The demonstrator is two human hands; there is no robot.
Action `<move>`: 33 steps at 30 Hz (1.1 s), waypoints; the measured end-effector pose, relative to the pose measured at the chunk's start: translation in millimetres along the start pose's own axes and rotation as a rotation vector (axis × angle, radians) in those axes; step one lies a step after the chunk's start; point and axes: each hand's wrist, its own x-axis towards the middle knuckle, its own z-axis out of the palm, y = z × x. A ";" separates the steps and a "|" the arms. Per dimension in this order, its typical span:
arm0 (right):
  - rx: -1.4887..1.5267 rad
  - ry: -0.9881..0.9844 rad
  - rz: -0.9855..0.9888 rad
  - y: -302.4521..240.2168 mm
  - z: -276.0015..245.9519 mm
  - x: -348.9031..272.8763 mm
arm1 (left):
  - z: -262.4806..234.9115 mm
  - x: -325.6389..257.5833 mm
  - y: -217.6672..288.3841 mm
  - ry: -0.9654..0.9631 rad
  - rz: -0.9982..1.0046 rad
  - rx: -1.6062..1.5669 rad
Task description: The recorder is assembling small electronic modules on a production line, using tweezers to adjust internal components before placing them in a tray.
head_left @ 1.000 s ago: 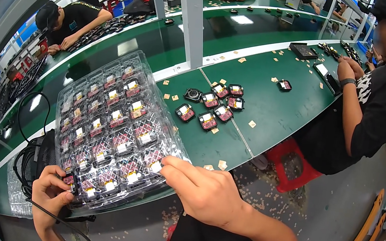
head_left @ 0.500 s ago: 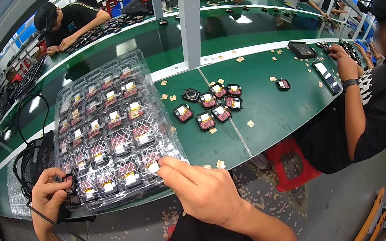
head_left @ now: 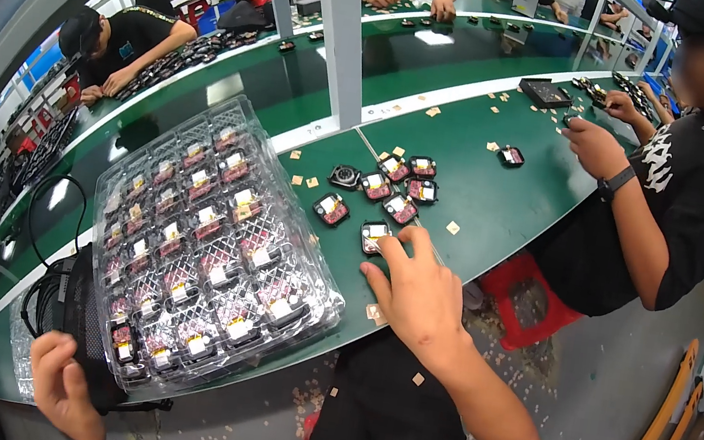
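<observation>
Resting with fingers spread, our right hand (head_left: 414, 289) touches a small black part (head_left: 374, 234) on the green table (head_left: 501, 197) without gripping it. Our left hand (head_left: 64, 382) is loosely curled beside the clear tray (head_left: 212, 245). We judge the part light, rigid; take its edges.

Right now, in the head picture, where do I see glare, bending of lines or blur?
Head view: ceiling lights make white glare on the glossy green table and glints on the clear plastic tray; the fisheye bends the table edge and darkens the rim of the picture; the right hand and the small parts beside it are sharp; the left hand near the lower edge looks softer.
</observation>
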 end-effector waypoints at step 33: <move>0.596 -0.307 -0.301 -33.6 -28.8 -101.6 | 161.3 -130.5 125.4 -0.204 -0.954 -1.450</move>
